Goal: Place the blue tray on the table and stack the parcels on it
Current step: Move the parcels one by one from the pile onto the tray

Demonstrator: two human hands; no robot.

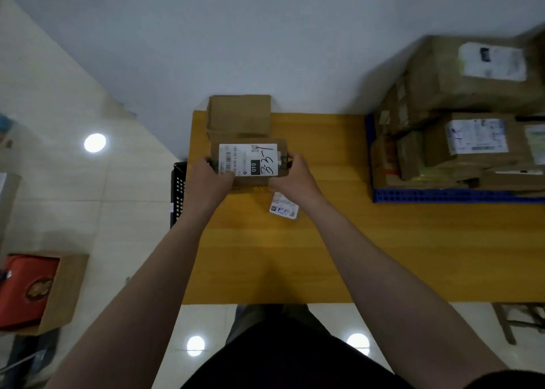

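Observation:
A brown parcel with a white label marked 3-3-1 [250,160] is held between both hands over the far left part of the wooden table [368,250]. My left hand [211,179] grips its left end and my right hand [295,173] grips its right end. A plain cardboard box [239,115] stands just behind it at the table's far edge. The blue tray [442,196] lies on the table at the right, with several labelled parcels [469,140] stacked on it.
A small white label [284,205] lies on the table under my right wrist. A black crate [178,194] stands on the floor by the table's left edge. An open carton with a red item [35,291] sits on the floor at the left.

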